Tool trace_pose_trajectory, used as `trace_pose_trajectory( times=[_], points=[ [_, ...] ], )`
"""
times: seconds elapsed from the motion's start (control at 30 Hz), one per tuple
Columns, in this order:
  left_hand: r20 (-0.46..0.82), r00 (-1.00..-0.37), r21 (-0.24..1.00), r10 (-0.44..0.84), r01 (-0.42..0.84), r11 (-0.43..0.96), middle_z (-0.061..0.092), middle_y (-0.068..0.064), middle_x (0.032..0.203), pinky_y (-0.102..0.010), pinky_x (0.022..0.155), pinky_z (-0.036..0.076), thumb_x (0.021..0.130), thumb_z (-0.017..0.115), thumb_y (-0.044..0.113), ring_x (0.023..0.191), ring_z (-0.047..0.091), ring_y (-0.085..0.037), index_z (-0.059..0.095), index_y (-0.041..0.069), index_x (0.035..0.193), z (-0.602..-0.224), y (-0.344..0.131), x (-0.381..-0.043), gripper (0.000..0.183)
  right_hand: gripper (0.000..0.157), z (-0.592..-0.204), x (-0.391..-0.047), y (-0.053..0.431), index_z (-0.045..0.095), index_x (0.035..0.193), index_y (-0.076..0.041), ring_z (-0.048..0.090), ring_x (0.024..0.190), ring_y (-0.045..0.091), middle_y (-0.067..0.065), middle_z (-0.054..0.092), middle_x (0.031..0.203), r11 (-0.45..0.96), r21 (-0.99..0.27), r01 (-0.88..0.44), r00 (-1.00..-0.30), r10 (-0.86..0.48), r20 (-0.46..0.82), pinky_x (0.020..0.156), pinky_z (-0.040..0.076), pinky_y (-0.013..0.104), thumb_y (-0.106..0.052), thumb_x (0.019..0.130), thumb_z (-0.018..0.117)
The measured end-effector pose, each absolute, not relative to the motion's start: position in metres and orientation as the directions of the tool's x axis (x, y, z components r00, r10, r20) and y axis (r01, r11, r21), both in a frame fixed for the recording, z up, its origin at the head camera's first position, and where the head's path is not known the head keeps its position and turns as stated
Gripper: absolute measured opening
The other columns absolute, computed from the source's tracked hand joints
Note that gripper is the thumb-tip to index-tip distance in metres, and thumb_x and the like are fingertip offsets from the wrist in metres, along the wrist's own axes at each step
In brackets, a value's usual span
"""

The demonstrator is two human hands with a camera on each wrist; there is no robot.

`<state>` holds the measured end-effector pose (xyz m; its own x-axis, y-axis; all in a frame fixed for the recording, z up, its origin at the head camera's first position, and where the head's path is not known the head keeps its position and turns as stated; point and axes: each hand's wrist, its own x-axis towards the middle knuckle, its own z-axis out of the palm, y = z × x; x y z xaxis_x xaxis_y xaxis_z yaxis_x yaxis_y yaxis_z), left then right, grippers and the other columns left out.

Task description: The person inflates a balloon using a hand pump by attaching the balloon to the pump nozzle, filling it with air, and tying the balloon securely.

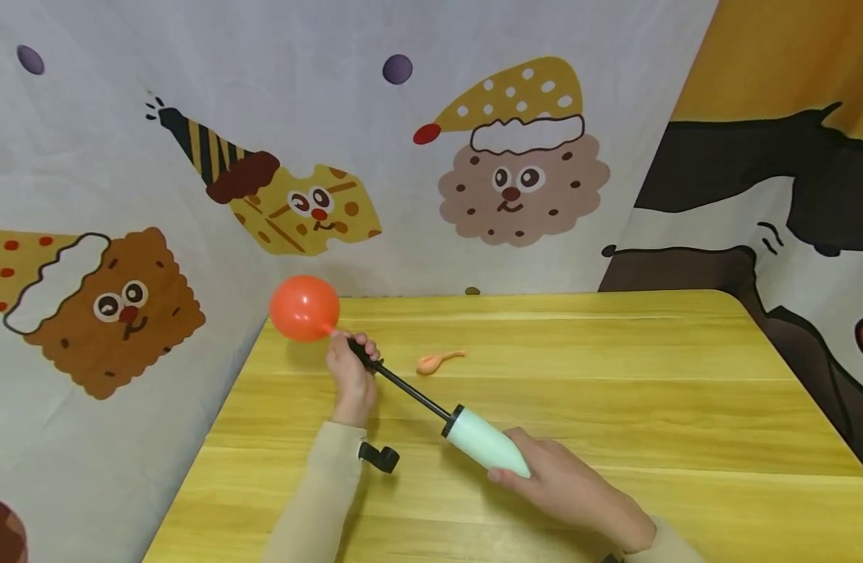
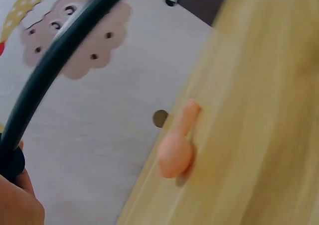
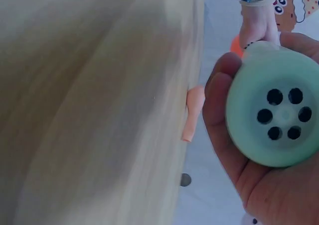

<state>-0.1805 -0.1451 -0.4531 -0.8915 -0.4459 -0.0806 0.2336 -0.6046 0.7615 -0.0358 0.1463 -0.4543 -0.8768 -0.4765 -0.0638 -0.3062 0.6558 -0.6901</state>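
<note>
My left hand (image 1: 352, 367) grips the black nozzle end of a balloon pump (image 1: 484, 439), at the neck of a partly inflated red balloon (image 1: 305, 307). The fingers cover where neck and nozzle meet. A black rod runs from there to the pump's mint green barrel. My right hand (image 1: 568, 481) is wrapped around that barrel near its rear end. In the right wrist view the barrel's round end cap (image 3: 284, 113) shows several dark holes. A limp orange balloon (image 1: 435, 362) lies on the table just right of my left hand.
The wooden table (image 1: 649, 391) stretches wide to the right and toward me. Behind it hangs a pale cloth (image 1: 403, 156) printed with cartoon biscuits and cheese. A black wrist mount (image 1: 380, 457) sticks out from my left sleeve.
</note>
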Motion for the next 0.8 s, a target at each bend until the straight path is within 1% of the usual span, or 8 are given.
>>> trace_pose_trajectory(
  times=[0.07, 0.23, 0.37, 0.6, 0.8],
  points=[
    [-0.076, -0.9, 0.774, -0.43, 0.219, -0.594, 0.051, 0.0, 0.07, -0.021, 0.047, 0.041, 0.115, 0.031, 0.031, 0.052, 0.048, -0.011, 0.042, 0.012, 0.091, -0.455, -0.142, -0.178, 0.033, 0.051, -0.457, -0.036, 0.147, 0.058, 0.128, -0.012, 0.054, 0.073, 0.005, -0.008, 0.061, 0.091, 0.65, -0.693, -0.314, -0.874, -0.482, -0.056, 0.062, 0.046, 0.026, -0.055, 0.101, 0.061],
    [-0.098, -0.918, 0.786, -0.384, 0.165, -0.595, 0.05, 0.0, 0.072, -0.021, 0.049, 0.04, 0.116, 0.028, 0.031, 0.054, 0.047, -0.011, 0.04, 0.012, 0.091, -0.463, -0.124, -0.17, 0.033, 0.06, -0.462, -0.038, 0.139, 0.056, 0.131, -0.007, 0.053, 0.069, 0.006, -0.008, 0.058, 0.086, 0.659, -0.692, -0.293, -0.882, -0.466, -0.071, 0.059, 0.046, 0.026, -0.059, 0.101, 0.058],
    [-0.103, -0.92, 0.78, -0.378, 0.161, -0.605, 0.049, 0.0, 0.072, -0.021, 0.049, 0.04, 0.116, 0.029, 0.03, 0.054, 0.046, -0.01, 0.041, 0.012, 0.093, -0.469, -0.111, -0.163, 0.031, 0.062, -0.463, -0.041, 0.131, 0.056, 0.132, -0.007, 0.052, 0.068, 0.007, -0.007, 0.057, 0.083, 0.676, -0.683, -0.275, -0.893, -0.442, -0.078, 0.057, 0.044, 0.026, -0.06, 0.1, 0.058],
    [-0.13, -0.934, 0.778, -0.334, 0.113, -0.618, 0.05, -0.001, 0.074, -0.02, 0.051, 0.041, 0.116, 0.029, 0.031, 0.056, 0.047, -0.011, 0.041, 0.012, 0.094, -0.476, -0.092, -0.15, 0.031, 0.061, -0.463, -0.053, 0.114, 0.057, 0.125, -0.006, 0.051, 0.06, 0.008, -0.005, 0.054, 0.075, 0.679, -0.684, -0.266, -0.901, -0.427, -0.074, 0.049, 0.044, 0.027, -0.061, 0.1, 0.059],
    [-0.134, -0.94, 0.796, -0.312, 0.086, -0.599, 0.05, 0.0, 0.074, -0.02, 0.053, 0.042, 0.115, 0.031, 0.033, 0.057, 0.048, -0.01, 0.041, 0.013, 0.095, -0.48, -0.082, -0.142, 0.031, 0.068, -0.461, -0.061, 0.106, 0.055, 0.129, -0.002, 0.052, 0.054, 0.01, -0.001, 0.055, 0.074, 0.667, -0.707, -0.236, -0.899, -0.426, -0.102, 0.044, 0.045, 0.029, -0.063, 0.099, 0.058]
  ],
)
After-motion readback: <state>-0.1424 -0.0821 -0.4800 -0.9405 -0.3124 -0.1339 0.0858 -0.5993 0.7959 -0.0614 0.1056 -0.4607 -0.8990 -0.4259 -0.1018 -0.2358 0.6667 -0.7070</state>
